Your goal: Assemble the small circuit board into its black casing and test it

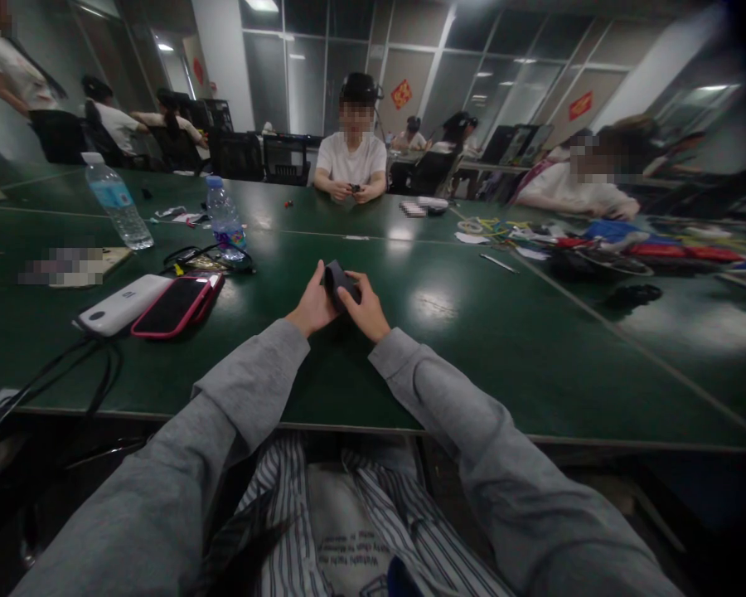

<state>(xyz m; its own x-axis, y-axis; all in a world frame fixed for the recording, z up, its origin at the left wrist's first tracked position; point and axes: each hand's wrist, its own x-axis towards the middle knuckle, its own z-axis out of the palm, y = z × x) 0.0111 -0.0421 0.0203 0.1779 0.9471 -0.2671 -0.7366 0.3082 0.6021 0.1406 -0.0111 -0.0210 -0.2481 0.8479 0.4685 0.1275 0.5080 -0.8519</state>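
A small dark grey object (335, 277), flat-sided and folded-looking, is held up between my hands above the table; its exact kind cannot be made out. My left hand (313, 307) grips it from the left, thumb pointing up along its edge. On the other side, my right hand (369, 307) has its thumb and fingers closed around it. Parts of the object and several fingertips are hidden behind the hands.
Left of my hands lie a phone in a pink-red case (177, 307), a white device (124, 304) and black cables (215, 257). Two water bottles (119, 201) (224, 217) stand behind. Tangled coloured items (634, 245) cover the right side. A person (351, 153) sits opposite.
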